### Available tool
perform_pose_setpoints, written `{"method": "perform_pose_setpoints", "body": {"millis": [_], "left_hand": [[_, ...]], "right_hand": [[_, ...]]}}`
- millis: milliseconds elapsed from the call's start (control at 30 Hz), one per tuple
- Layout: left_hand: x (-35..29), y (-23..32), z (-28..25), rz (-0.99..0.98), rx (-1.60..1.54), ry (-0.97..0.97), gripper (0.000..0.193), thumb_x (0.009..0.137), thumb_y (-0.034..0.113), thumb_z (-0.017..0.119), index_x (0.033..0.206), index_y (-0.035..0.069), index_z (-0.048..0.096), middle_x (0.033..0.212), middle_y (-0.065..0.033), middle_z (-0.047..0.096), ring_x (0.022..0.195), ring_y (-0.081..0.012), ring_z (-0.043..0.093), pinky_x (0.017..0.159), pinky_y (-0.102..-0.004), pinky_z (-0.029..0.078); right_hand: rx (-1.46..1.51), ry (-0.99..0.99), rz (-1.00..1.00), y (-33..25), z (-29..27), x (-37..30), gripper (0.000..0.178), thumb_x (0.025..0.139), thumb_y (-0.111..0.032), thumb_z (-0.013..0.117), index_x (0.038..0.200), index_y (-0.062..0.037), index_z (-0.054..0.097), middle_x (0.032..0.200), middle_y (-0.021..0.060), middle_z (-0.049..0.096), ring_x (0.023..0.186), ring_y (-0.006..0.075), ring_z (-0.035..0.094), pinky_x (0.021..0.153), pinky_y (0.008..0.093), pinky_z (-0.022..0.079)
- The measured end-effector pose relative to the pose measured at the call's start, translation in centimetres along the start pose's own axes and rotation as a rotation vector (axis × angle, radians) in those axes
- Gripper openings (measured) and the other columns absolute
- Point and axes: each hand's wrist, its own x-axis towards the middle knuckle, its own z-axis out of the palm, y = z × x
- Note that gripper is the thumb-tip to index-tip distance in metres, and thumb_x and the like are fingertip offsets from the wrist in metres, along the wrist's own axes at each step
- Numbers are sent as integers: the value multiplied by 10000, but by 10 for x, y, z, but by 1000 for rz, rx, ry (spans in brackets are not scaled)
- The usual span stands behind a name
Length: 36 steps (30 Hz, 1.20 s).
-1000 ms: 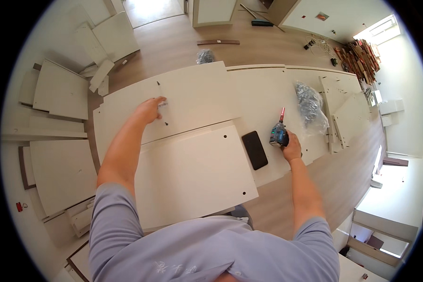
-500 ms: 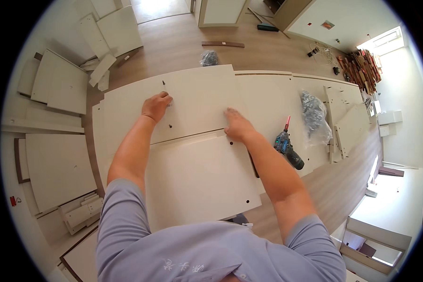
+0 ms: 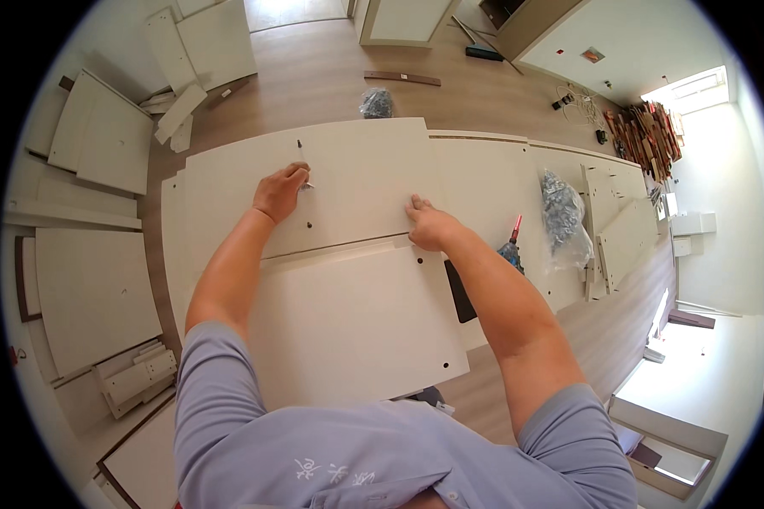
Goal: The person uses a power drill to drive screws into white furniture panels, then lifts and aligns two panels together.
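Observation:
My left hand (image 3: 282, 192) rests over a white panel (image 3: 356, 182), its fingers pinched on small metal fittings (image 3: 306, 186) that poke out at the fingertips. A dark connecting bolt (image 3: 299, 143) stands in the panel just beyond this hand, and another dark bolt (image 3: 310, 225) sits nearer to me. Farther right, my right hand (image 3: 434, 226) lies near the same panel's front right corner, fingers stretched out and holding nothing. In front of that panel is a second white panel (image 3: 356, 322) with dark round holes.
Partly behind my right forearm lie a cordless drill (image 3: 511, 253) and a flat black rectangle (image 3: 460, 293). A clear bag of metal hardware (image 3: 564, 212) and stacked white boards (image 3: 624, 229) are at the right. Another bag (image 3: 377, 103) sits on the floor beyond. More panels (image 3: 93, 297) lean at left.
The view has shifted slightly. My right forearm now covers most of the drill, and more of the black rectangle shows. Both hands stay at nearly the same places on the panel.

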Motion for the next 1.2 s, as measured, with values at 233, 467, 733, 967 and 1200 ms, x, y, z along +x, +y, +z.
{"method": "perform_pose_setpoints", "body": {"millis": [233,467,733,967,1200], "left_hand": [[8,-3,-5,-30,-81,-29,156,911,143,709,1067,132,715,1007,-58,697,924,-314,687,805,-402,562],[-22,-17,12,-240,-345,230,69,911,95,719,963,120,756,927,-69,700,845,-255,684,769,-356,550],[-23,-44,-48,-737,-894,448,121,972,170,726,1041,72,709,807,0,667,700,-77,587,656,-242,479],[-74,-62,-67,-841,-67,82,599,748,237,910,1250,57,637,1085,-123,691,1003,-284,666,914,-411,530],[-61,-75,-63,-1092,-2,120,611,803,385,870,1246,75,587,1285,-153,634,1196,-323,626,967,-448,522]], "right_hand": [[31,-24,3,-2,-8,-3,771,913,-96,393,1656,-115,189,1748,59,47,1596,264,159,1271,429,270],[6,-24,35,-4,-5,-2,790,891,-82,399,1655,-133,206,1750,37,30,1598,250,151,1264,421,290],[-24,-27,20,-2,-5,-1,787,897,-99,426,1653,-119,207,1749,56,46,1593,258,172,1262,411,295],[-37,0,19,-2,-1,2,793,915,-161,492,1653,-117,204,1748,58,52,1592,256,175,1261,413,298],[-44,0,37,-7,-1,2,791,909,-157,477,1653,-132,213,1749,50,44,1593,248,171,1258,416,306]]}}
